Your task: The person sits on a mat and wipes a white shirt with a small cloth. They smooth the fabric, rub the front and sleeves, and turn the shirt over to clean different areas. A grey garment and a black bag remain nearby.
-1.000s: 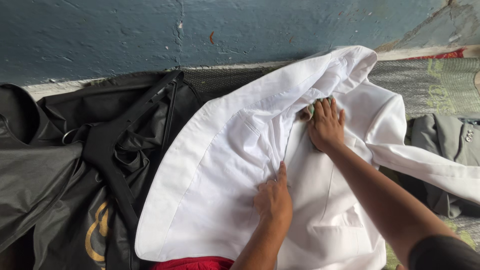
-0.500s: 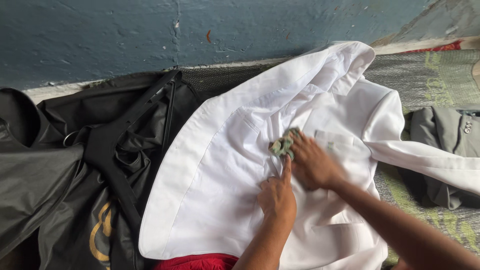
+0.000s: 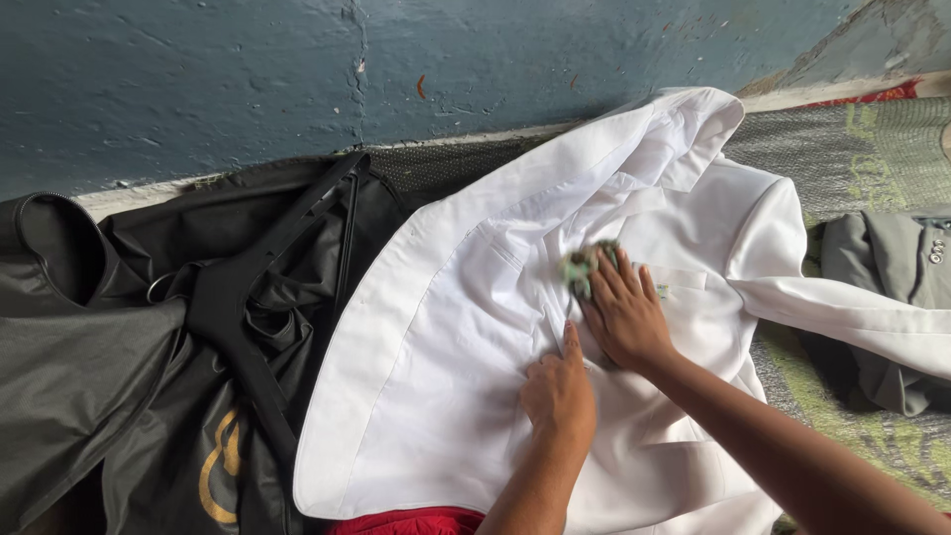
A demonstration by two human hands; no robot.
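White jacket lies flat; right hand grasps a green cloth against it, left hand released, pressing the fabric just beside.

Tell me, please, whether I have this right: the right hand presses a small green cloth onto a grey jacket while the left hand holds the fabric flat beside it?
Not quite. The head view shows the jacket under the hands is white, not grey. The right hand presses the small green cloth onto it, and the left hand holds the fabric flat beside it.
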